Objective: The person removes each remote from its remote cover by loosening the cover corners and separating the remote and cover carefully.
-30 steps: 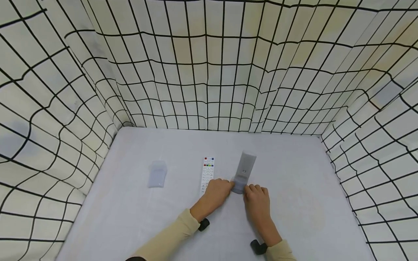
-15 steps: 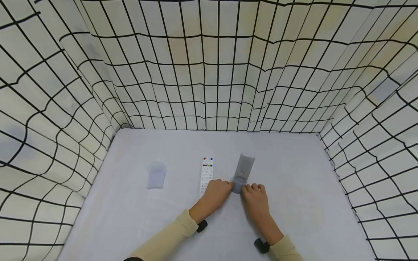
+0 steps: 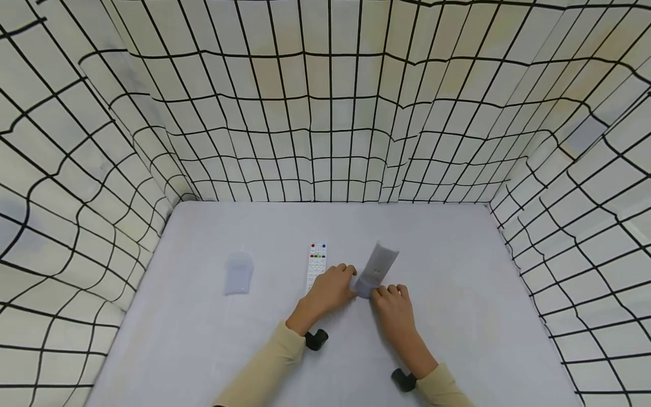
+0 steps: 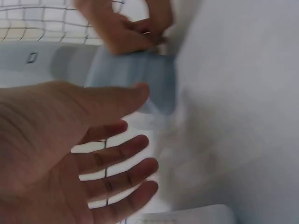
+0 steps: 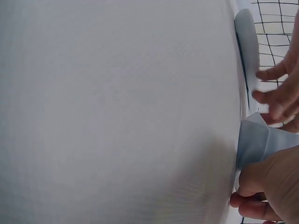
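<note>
A long pale grey remote control (image 3: 383, 261) stands tilted with its plain side showing, its near end inside a clear bluish plastic sleeve (image 3: 364, 287). My right hand (image 3: 395, 311) pinches the sleeve's near right edge between thumb and fingers. On the sleeve's left side is my left hand (image 3: 328, 289); in the left wrist view its fingers (image 4: 126, 175) are spread and the thumb overlaps the sleeve (image 4: 135, 70). Partly behind the left hand lies a white remote control (image 3: 317, 263) with coloured buttons, its near end hidden.
Another clear plastic sleeve (image 3: 238, 278) lies flat on the white-covered table (image 3: 168, 339), off to the left. White walls with a black grid (image 3: 320, 113) rise along the table's back and sides.
My left hand has loosened from the sleeve's left edge and its fingers have opened. The sleeved remote has turned slightly, leaning further right. My right hand keeps its pinch.
</note>
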The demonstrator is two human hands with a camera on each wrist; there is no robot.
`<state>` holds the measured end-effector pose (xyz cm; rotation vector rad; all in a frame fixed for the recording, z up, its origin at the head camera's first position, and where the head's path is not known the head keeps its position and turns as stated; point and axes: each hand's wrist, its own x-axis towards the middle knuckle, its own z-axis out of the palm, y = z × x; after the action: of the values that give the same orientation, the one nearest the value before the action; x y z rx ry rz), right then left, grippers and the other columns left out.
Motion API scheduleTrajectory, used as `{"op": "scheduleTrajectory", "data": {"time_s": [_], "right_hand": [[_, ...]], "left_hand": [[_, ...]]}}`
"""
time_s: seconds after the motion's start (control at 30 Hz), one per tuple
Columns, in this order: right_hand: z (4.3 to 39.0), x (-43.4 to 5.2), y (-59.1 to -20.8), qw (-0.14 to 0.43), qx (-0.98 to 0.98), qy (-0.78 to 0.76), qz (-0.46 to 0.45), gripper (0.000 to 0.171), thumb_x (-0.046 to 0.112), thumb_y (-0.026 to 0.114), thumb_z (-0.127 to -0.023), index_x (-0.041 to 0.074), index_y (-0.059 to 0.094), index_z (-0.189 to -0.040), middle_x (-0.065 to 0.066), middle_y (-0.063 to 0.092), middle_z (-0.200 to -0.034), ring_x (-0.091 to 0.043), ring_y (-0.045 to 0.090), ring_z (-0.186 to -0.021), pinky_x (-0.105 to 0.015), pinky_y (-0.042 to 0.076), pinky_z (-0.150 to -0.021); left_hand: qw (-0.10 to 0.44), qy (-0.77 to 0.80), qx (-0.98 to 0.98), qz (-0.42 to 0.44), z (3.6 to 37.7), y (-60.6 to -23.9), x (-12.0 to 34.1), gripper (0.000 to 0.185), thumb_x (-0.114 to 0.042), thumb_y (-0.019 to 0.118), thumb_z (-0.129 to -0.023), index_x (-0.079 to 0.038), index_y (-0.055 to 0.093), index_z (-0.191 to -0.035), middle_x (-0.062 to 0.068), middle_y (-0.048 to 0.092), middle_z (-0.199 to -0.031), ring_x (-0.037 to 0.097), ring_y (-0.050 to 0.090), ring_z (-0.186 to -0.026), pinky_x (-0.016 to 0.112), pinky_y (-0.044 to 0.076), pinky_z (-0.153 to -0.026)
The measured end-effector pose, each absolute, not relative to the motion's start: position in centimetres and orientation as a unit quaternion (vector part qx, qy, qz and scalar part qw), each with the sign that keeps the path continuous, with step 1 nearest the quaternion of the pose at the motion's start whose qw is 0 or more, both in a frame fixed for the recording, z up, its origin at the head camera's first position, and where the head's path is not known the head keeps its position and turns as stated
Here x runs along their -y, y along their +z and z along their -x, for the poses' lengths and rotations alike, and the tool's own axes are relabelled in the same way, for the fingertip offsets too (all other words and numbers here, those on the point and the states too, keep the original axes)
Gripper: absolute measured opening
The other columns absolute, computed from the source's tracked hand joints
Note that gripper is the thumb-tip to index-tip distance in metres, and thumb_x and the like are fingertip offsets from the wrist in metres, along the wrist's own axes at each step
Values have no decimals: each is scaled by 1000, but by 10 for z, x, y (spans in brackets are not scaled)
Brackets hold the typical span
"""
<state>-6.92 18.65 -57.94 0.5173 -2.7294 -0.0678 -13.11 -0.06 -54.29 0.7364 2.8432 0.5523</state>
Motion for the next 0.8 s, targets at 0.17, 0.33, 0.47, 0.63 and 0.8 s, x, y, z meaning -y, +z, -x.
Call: {"op": "scheduleTrajectory", "data": {"time_s": [0.17,0.33,0.47,0.63,0.8], "right_hand": [[69,-186,-583,178,966,-15,-184,22,-1,85,-77,12,73,-91,-2,74,-90,-24,65,-83,-44,50,-90],[69,-188,-585,188,965,-12,-184,20,-1,83,-79,11,74,-91,-4,73,-89,-26,65,-84,-45,50,-89],[68,-189,-586,191,964,-7,-183,18,-1,81,-81,11,73,-92,-4,72,-88,-27,65,-84,-45,50,-88],[64,-190,-584,186,968,11,-169,20,-1,81,-82,12,73,-96,-4,72,-91,-28,66,-87,-46,51,-89],[63,-189,-585,207,966,77,-136,15,5,80,-88,10,74,-101,-5,74,-93,-27,68,-86,-45,51,-86]], "left_hand": [[132,366,-885,-256,143,-525,1,54,-29,74,-98,-14,53,-146,6,66,-138,25,64,-125,41,54,-101],[143,529,-792,-270,150,-517,-8,52,-30,69,-102,-19,50,-149,4,64,-143,24,62,-132,44,50,-111],[139,574,-764,-261,150,-515,-16,48,-29,69,-102,-18,54,-146,5,66,-139,22,66,-127,38,54,-106],[133,597,-754,-239,148,-512,-18,40,-24,69,-102,-16,60,-141,6,69,-135,24,68,-125,38,55,-104],[100,618,-753,-204,150,-512,-17,39,-24,70,-101,-16,63,-139,9,70,-133,27,69,-123,44,55,-104]]}}
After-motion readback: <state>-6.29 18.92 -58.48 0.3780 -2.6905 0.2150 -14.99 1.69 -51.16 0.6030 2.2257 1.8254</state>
